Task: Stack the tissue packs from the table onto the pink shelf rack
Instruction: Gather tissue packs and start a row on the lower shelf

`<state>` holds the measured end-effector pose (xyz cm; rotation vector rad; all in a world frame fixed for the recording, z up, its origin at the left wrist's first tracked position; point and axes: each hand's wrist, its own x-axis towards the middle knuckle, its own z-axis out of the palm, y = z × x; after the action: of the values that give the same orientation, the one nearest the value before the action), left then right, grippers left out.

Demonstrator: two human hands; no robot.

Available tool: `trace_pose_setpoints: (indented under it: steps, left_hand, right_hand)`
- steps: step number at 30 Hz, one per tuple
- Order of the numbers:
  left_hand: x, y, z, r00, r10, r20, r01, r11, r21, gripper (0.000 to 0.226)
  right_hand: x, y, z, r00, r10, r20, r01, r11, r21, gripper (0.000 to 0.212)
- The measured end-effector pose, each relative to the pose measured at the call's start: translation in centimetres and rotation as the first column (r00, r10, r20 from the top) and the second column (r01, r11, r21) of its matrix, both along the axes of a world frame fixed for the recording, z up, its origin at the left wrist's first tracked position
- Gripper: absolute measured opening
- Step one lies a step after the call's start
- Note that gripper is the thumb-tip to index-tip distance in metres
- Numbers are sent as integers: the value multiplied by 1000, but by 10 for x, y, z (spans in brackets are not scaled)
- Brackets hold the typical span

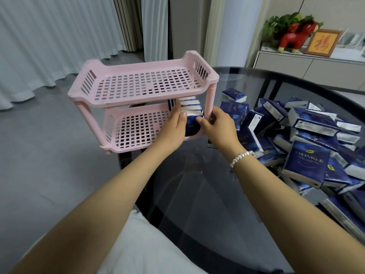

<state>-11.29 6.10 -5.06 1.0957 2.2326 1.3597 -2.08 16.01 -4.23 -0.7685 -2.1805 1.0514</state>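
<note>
Just now both hands, left hand (173, 125) and right hand (219, 123), press a row of tissue packs (192, 113) upright at mid-frame on the pink rack's (138, 86) lower shelf, where packs could topple if either lets go unevenly.

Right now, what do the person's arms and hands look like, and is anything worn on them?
Both forearms are bare, with no sleeves or gloves in view. The right wrist carries a bracelet of pale, silvery beads. The left hand and right hand show no rings that I can make out.
</note>
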Motion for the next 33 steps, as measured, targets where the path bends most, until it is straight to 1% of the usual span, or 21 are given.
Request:
trace_pose_setpoints:
  steps: [3, 5, 8, 10, 15, 17, 20, 22, 26, 30, 33]
  left_hand:
    - [0, 2, -4, 999, -34, -39, 27, 987, -161, 59]
    - [1, 4, -7, 995, -9, -104, -18, 966, -257, 62]
    - [3, 9, -5, 982, 30, -188, -96, 931, -352, 66]
    - [7, 13, -3, 978, 54, -199, -132, 907, -400, 67]
    - [16, 17, 2, 972, 99, -212, -188, 866, -462, 69]
    - [15, 14, 2, 968, 82, -237, -199, 828, -524, 67]
    - [8, 9, -2, 946, 15, -323, -221, 758, -613, 65]
    - [4, 7, -4, 940, -8, -341, -224, 739, -635, 65]
    - [5, 10, -4, 944, -14, -330, -214, 736, -642, 63]
    - [5, 9, 1, 937, -47, -347, -208, 723, -659, 64]
    - [4, 7, 1, 938, -69, -340, -179, 743, -645, 64]
  right_hand:
    - [-2, 1, -2, 998, -34, 60, 33, 999, 32, 18]
    - [-2, 1, -2, 997, -33, 67, 31, 999, 37, 17]
    - [-4, 1, -4, 998, -16, 56, 14, 1000, 26, 18]
    - [-5, -1, -6, 999, -17, 47, 16, 999, 33, 20]
    - [-5, -4, -8, 997, -66, 44, 63, 996, 65, 24]
    - [-5, -7, -8, 994, -104, 22, 103, 994, 36, 24]
    - [-3, -9, -6, 989, -145, -12, 145, 989, -40, 24]
    - [-2, -9, -4, 989, -148, -14, 147, 988, -51, 24]
    - [-1, -8, -5, 991, -135, -26, 133, 988, -79, 15]
    - [-1, -7, -3, 992, -125, 9, 125, 991, -51, 21]
    - [-2, -7, -4, 992, -129, 14, 129, 992, -11, 21]
